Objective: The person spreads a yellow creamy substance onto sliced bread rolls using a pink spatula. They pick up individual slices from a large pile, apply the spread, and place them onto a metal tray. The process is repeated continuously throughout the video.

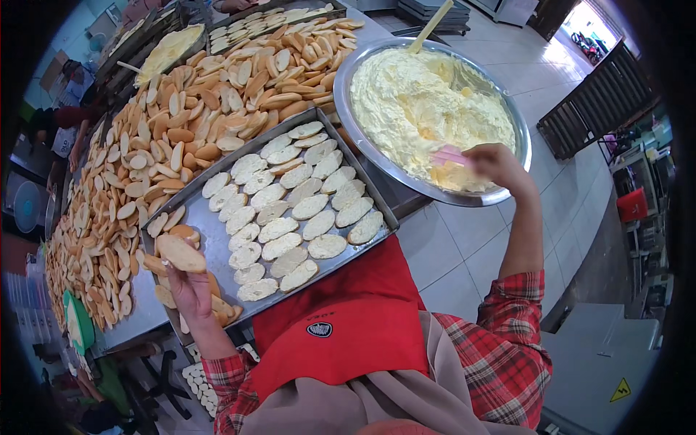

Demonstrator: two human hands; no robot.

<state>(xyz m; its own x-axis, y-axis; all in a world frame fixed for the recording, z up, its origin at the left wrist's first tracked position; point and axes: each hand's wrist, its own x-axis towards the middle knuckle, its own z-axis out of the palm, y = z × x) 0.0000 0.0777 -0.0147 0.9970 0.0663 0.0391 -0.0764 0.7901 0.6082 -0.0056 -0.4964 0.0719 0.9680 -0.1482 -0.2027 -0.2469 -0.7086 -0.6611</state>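
Between the fingers of my left hand [190, 293] is an oval bread slice [182, 253], held over the left end of a metal baking tray [215, 247]. Loose slices lie under and around that hand. Rows of slices coated with pale cream [310, 207] fill the tray's middle and right. My right hand [492, 166] grips a pink spreader [450, 156] at the near right side of a large steel bowl [341, 92]. The spreader's tip touches the pale yellow cream [391, 109]; its grip is partly hidden by my fingers. A cream-coloured handle [432, 24] sticks out of the bowl's far side.
A large heap of bread slices [244, 81] covers the table behind and left of the tray. Beyond it stand another cream container [171, 51] and a filled tray [261, 24]. A green basin [79, 321] is at left. Co-workers stand along the table's far left side.
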